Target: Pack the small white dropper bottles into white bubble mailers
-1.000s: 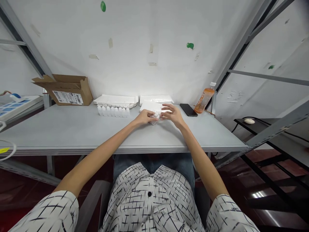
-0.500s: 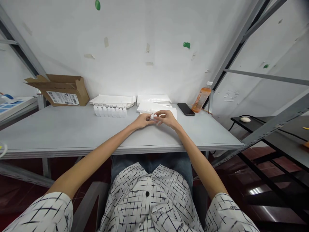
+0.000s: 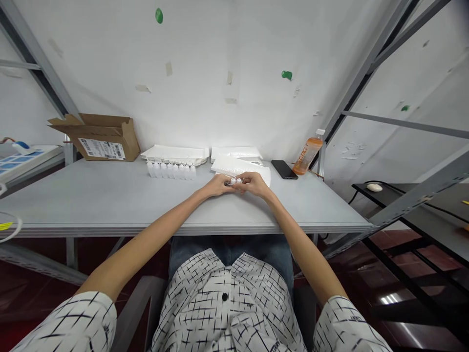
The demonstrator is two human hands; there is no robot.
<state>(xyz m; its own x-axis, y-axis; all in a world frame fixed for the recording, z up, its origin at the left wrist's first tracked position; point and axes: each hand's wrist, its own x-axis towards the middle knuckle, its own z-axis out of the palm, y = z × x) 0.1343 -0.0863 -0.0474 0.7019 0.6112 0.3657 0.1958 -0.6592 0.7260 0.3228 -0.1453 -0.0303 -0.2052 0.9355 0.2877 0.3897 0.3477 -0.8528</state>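
Observation:
Small white bottles (image 3: 236, 181) are pinched between my two hands, close to the front of the white packets (image 3: 242, 166). My left hand (image 3: 219, 185) has its fingers closed on them from the left. From the right, my right hand (image 3: 255, 184) grips them with thumb and fingers together. My fingers cover most of the bottles, and only their white tops show. A row of several small white bottles (image 3: 171, 171) stands upright on the grey table (image 3: 110, 200), left of my hands.
An open cardboard box (image 3: 104, 139) sits at the back left. More white packets (image 3: 176, 152) lie along the wall. A black phone (image 3: 284, 169) and a leaning bottle of orange drink (image 3: 308, 152) are at the back right. Metal posts frame the table.
The view has shifted slightly. My fingers have drawn closer around the small bottles, whose tops now tilt more toward me.

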